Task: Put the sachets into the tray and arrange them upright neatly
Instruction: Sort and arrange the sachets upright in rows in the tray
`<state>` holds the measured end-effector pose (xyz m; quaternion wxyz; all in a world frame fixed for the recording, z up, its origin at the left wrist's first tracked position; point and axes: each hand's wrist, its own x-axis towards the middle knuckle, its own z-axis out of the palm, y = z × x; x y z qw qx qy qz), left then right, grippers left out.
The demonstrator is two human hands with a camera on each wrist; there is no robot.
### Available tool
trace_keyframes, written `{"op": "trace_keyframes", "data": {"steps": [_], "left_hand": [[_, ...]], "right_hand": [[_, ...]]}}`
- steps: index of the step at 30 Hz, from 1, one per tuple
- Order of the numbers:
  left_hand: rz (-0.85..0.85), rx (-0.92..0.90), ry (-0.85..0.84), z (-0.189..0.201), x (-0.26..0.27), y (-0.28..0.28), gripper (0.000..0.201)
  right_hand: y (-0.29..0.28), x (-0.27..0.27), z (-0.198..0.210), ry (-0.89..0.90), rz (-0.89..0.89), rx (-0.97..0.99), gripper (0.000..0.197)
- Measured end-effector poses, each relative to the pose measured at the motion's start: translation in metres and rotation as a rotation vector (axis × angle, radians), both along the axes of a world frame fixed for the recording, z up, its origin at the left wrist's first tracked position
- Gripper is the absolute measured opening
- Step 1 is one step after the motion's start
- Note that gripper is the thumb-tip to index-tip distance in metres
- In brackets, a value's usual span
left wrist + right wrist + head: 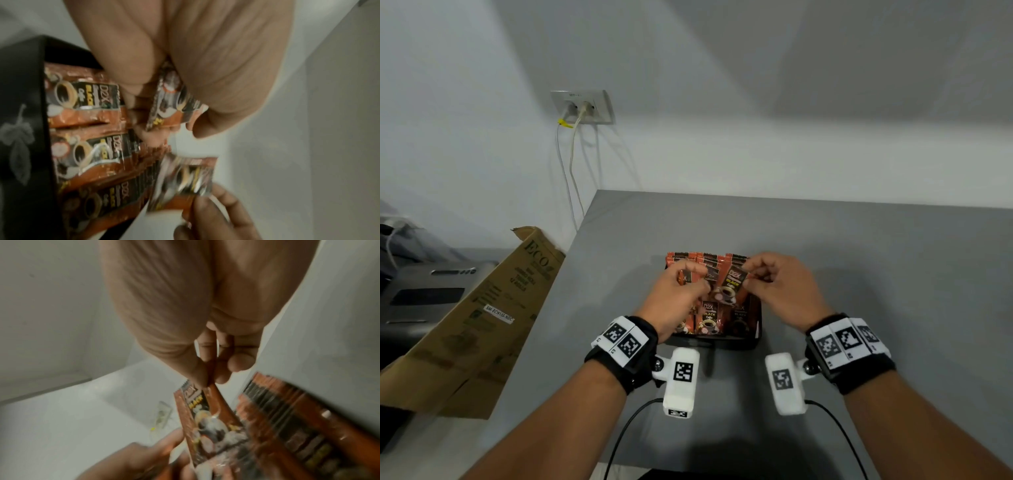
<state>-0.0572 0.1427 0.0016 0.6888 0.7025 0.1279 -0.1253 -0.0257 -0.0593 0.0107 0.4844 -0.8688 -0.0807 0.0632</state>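
Left hand (674, 294) has its grip closed on one sachet (170, 104), pinched between thumb and fingers over the left part of the tray (722, 342). Just right of it, the right hand (777, 287) pinches the top of another sachet (731, 286) and holds it tilted above the tray. More sachets (710, 320) stand upright in rows inside the black tray, which sits on the grey bench (859, 274). Far left, a brown cardboard box (482, 322) leans beside the bench.

Sachets (730, 286) glossy foil; tray (18, 129) smooth black; table (876, 260) matt grey; box (482, 318) cardboard.
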Motion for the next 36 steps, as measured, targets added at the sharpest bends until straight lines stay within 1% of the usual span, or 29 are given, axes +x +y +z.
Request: {"op": "trace_keyframes", "data": {"steps": [2,5,8,11,14,17,20,24,27,29,32,34,36], "left_hand": [[0.039,-0.024,0.01,-0.001,0.001,0.007,0.026],[0.037,-0.026,0.024,-0.002,-0.001,0.014,0.032],[0.04,0.074,0.011,-0.006,-0.003,0.018,0.034],[0.049,0.155,-0.014,-0.01,-0.005,0.022,0.03],[0.037,0.221,-0.03,-0.013,-0.006,0.026,0.024],[-0.005,0.374,-0.102,-0.016,-0.008,0.035,0.02],[-0.079,0.565,-0.183,-0.018,-0.012,0.043,0.021],[-0.155,0.661,-0.237,-0.021,-0.01,0.044,0.023],[-0.256,0.825,-0.268,-0.025,-0.012,0.042,0.018],[-0.277,0.921,-0.308,-0.031,-0.014,0.042,0.017],[-0.24,1.022,-0.377,-0.038,-0.013,0.042,0.018],[-0.222,1.03,-0.416,-0.038,-0.007,0.038,0.028],[-0.246,1.063,-0.43,-0.038,0.001,0.031,0.04]], "right_hand": [[-0.01,0.002,-0.008,0.025,0.008,-0.065,0.022],[-0.013,-0.002,-0.028,0.047,0.069,-0.247,0.021],[-0.009,-0.009,-0.047,0.056,0.105,-0.341,0.018],[-0.004,-0.012,-0.059,0.008,0.094,-0.392,0.019],[0.0,-0.016,-0.064,-0.102,0.085,-0.487,0.012],[-0.002,-0.02,-0.064,-0.167,0.037,-0.448,0.01],[-0.006,-0.022,-0.061,-0.166,0.013,-0.424,0.01],[-0.005,-0.026,-0.06,-0.191,0.006,-0.388,0.01],[-0.004,-0.027,-0.063,-0.191,0.031,-0.374,0.01],[-0.003,-0.028,-0.064,-0.194,0.042,-0.38,0.01],[-0.003,-0.031,-0.061,-0.224,0.061,-0.408,0.02],[0.002,-0.028,-0.057,-0.225,0.1,-0.442,0.035],[0.013,-0.022,-0.054,-0.218,0.171,-0.542,0.049]]}}
